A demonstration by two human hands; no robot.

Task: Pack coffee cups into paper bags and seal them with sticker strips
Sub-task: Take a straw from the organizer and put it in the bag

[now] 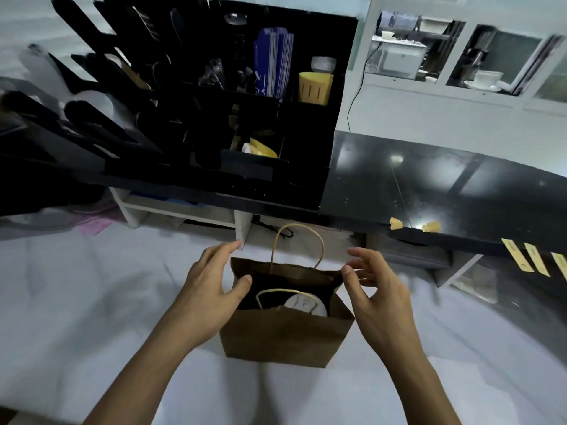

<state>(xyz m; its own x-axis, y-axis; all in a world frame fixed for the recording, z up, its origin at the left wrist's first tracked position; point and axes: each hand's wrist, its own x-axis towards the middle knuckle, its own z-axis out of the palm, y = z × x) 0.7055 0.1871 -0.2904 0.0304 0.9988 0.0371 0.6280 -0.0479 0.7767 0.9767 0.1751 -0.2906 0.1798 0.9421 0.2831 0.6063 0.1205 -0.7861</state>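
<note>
While the brown paper bag (285,335) stands upright on the pale surface (76,302) with its mouth open, the two hands flank its top edge. The left hand (208,289) lies at the bag's left side, fingers relaxed and spread, its thumb resting on the left rim; it grips nothing. The right hand (377,289) sits at the right upper corner, thumb and forefinger closing on the bag's rim there, though motion blur makes it hard to say whether they truly pinch the paper. Inside the bag, low down and between the hands, shows the white lid of a coffee cup (305,305). One twisted paper handle (297,243) rises from the far wall; the near one is folded inward over the cup. Just beyond the bag runs a black counter (445,185), with yellow sticker strips (534,259) hanging from its front edge to the right of the right hand. A black organiser (276,118) stands on the counter, further left.
</note>
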